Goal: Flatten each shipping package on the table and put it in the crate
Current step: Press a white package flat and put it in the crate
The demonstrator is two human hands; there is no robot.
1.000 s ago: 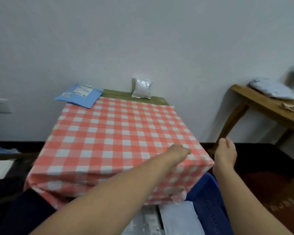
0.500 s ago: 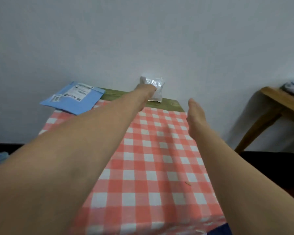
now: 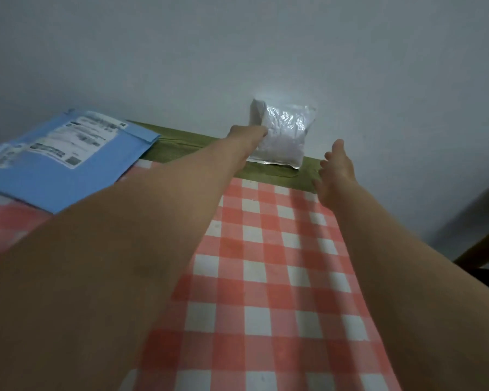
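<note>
A puffy silver shipping package (image 3: pixel 284 136) leans against the wall on the bare green back strip of the table (image 3: pixel 271 176). My left hand (image 3: pixel 247 135) reaches along the table and touches the package's left edge. Its fingers are foreshortened, so I cannot see whether they curl round the package. To the right of the package, my right hand (image 3: pixel 336 170) hovers over the back edge with relaxed fingers and holds nothing. A flat blue mailer (image 3: pixel 65 159) with white labels lies at the back left. No crate is in view.
A red-and-white checked cloth (image 3: pixel 266 263) covers most of the table. The white wall (image 3: pixel 237 52) stands right behind the back edge. Part of a wooden leg (image 3: pixel 480 249) shows at the far right, beyond the table's right edge.
Both arms have stretched from the table's near right corner to its back edge. My left hand has reached the silver package and my right hand has come up beside it. The view has moved closer.
</note>
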